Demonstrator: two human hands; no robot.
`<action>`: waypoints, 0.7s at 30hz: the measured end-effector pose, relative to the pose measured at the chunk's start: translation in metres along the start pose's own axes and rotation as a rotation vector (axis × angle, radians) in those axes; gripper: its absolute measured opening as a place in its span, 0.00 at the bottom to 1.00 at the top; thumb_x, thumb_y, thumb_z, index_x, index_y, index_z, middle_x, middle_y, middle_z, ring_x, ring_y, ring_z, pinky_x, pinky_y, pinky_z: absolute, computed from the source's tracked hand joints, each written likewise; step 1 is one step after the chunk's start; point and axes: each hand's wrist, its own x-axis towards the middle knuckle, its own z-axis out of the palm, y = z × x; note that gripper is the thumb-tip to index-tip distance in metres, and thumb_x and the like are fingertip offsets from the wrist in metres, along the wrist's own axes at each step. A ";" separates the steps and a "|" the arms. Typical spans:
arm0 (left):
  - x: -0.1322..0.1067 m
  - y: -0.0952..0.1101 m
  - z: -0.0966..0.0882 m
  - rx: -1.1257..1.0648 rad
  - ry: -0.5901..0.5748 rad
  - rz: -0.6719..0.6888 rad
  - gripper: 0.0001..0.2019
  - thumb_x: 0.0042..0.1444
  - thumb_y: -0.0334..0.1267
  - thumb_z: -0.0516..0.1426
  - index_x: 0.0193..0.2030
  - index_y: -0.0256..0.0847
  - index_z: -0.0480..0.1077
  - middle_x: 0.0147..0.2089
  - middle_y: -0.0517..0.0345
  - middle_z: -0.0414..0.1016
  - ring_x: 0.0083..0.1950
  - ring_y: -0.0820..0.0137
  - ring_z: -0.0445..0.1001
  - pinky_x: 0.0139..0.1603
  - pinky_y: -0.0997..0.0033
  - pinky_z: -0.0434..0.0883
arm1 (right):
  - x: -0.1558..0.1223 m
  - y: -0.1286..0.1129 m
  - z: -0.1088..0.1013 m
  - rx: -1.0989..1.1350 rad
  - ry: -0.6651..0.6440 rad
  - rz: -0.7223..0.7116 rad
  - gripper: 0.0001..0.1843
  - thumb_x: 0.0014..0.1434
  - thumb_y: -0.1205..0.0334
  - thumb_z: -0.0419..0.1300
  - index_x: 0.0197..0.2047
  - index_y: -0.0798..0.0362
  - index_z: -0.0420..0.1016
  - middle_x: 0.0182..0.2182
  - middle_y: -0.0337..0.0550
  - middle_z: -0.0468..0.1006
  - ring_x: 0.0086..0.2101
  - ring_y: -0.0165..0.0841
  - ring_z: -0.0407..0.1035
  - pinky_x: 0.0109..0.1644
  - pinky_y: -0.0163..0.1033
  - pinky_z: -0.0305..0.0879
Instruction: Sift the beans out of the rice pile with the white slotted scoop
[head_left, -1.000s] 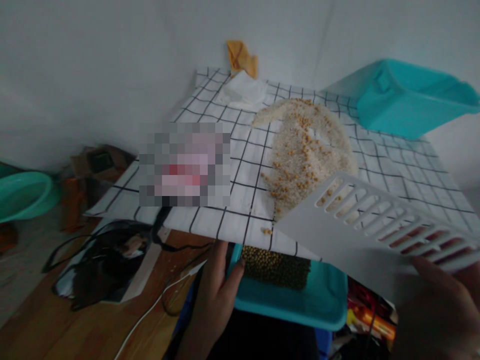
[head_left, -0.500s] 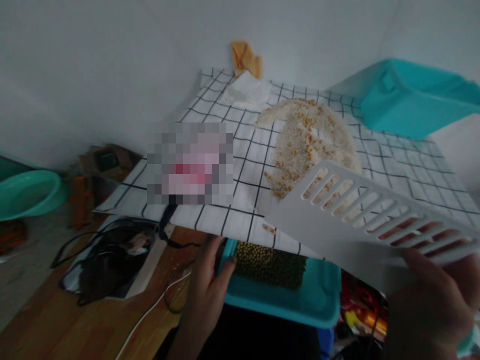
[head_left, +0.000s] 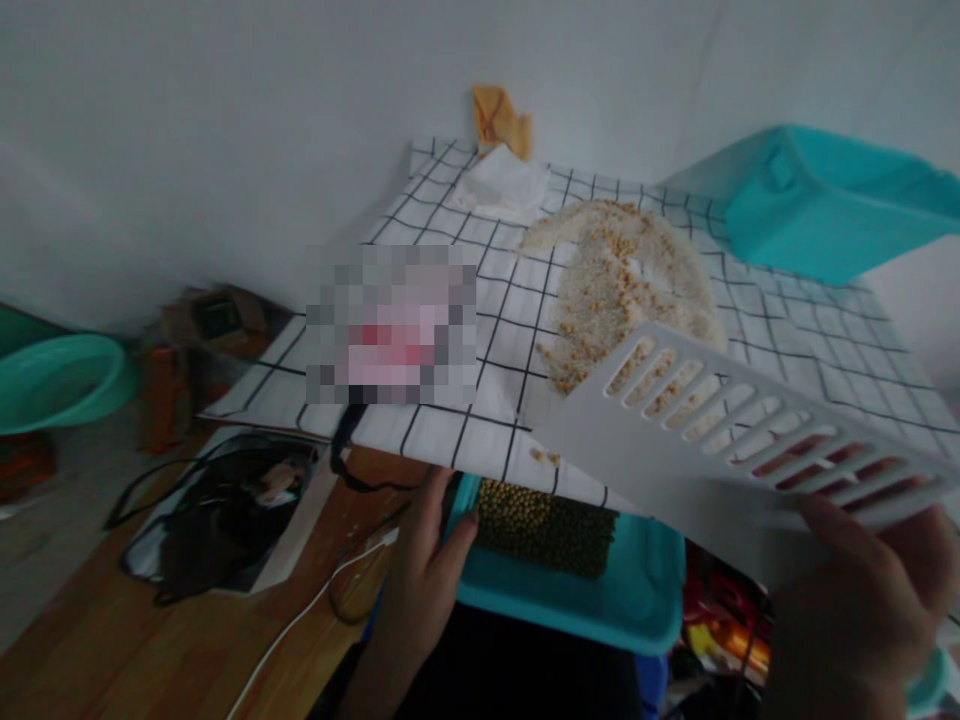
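In my right hand (head_left: 862, 570) is a grey plastic panel (head_left: 645, 450) with a row of slots along one side. It slants over the table's near edge, its far corner close to a spread of pale grains with yellow beans (head_left: 600, 300). My left hand (head_left: 424, 580) grips the left end of a teal bin (head_left: 562, 610), thumb on the rim and the other fingers partly hidden. Inside that bin lie yellowish and dark green beans (head_left: 547, 530), below the table's front edge. A few loose beans (head_left: 546, 457) rest on the cloth by the panel.
A white checked cloth (head_left: 502, 350) covers the table. Another teal bin (head_left: 817, 220) stands at the back right. A crumpled white sheet (head_left: 502, 180) and a yellow cloth (head_left: 499, 120) lie at the back. A blurred-out item with a black strap (head_left: 345, 440) sits left.
The view has shifted slightly, so the table and bins appear a little further right. Both hands keep their hold, and the grey panel stays almost in place.
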 end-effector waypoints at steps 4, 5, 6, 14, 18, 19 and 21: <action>0.000 -0.003 0.000 -0.014 -0.011 -0.016 0.24 0.61 0.44 0.57 0.65 0.47 0.66 0.68 0.49 0.72 0.73 0.54 0.65 0.75 0.48 0.58 | 0.001 -0.001 0.001 -0.009 -0.004 -0.014 0.12 0.39 0.64 0.73 0.19 0.51 0.72 0.21 0.35 0.71 0.26 0.32 0.70 0.38 0.42 0.68; 0.000 -0.003 0.000 -0.023 -0.014 -0.019 0.25 0.62 0.44 0.57 0.65 0.47 0.66 0.68 0.50 0.72 0.73 0.55 0.65 0.75 0.48 0.58 | 0.001 -0.001 0.001 -0.005 -0.007 -0.013 0.12 0.39 0.64 0.73 0.20 0.51 0.72 0.21 0.35 0.71 0.26 0.31 0.70 0.37 0.41 0.68; 0.000 -0.003 -0.001 -0.032 -0.021 -0.020 0.25 0.62 0.44 0.57 0.65 0.48 0.66 0.69 0.50 0.71 0.73 0.55 0.64 0.76 0.49 0.57 | 0.000 -0.002 0.001 0.001 -0.009 -0.014 0.12 0.39 0.64 0.73 0.20 0.51 0.72 0.21 0.35 0.72 0.26 0.32 0.70 0.36 0.41 0.68; 0.002 0.008 -0.002 -0.085 -0.033 -0.070 0.26 0.58 0.44 0.58 0.64 0.47 0.67 0.69 0.50 0.72 0.74 0.55 0.63 0.76 0.49 0.55 | -0.003 -0.003 0.002 -0.037 -0.013 0.028 0.10 0.39 0.63 0.74 0.23 0.50 0.76 0.24 0.38 0.75 0.28 0.35 0.71 0.33 0.41 0.68; 0.004 0.018 -0.003 -0.104 -0.045 -0.108 0.27 0.55 0.44 0.58 0.63 0.45 0.66 0.69 0.46 0.71 0.75 0.53 0.62 0.77 0.47 0.53 | -0.003 0.002 -0.003 -0.046 -0.053 0.022 0.12 0.41 0.63 0.74 0.23 0.50 0.73 0.23 0.35 0.72 0.27 0.32 0.68 0.34 0.39 0.66; 0.005 0.020 -0.004 -0.106 -0.048 -0.109 0.28 0.55 0.45 0.58 0.63 0.45 0.66 0.69 0.46 0.70 0.75 0.53 0.61 0.77 0.46 0.52 | -0.003 0.004 -0.004 -0.048 -0.065 0.018 0.11 0.42 0.62 0.73 0.23 0.50 0.73 0.23 0.35 0.72 0.27 0.32 0.67 0.35 0.39 0.66; 0.005 0.021 -0.004 -0.104 -0.057 -0.100 0.28 0.55 0.45 0.58 0.64 0.44 0.66 0.69 0.46 0.71 0.75 0.53 0.61 0.77 0.46 0.52 | -0.003 0.007 -0.008 -0.055 -0.088 0.005 0.10 0.44 0.61 0.72 0.25 0.49 0.74 0.23 0.35 0.73 0.27 0.32 0.66 0.33 0.39 0.64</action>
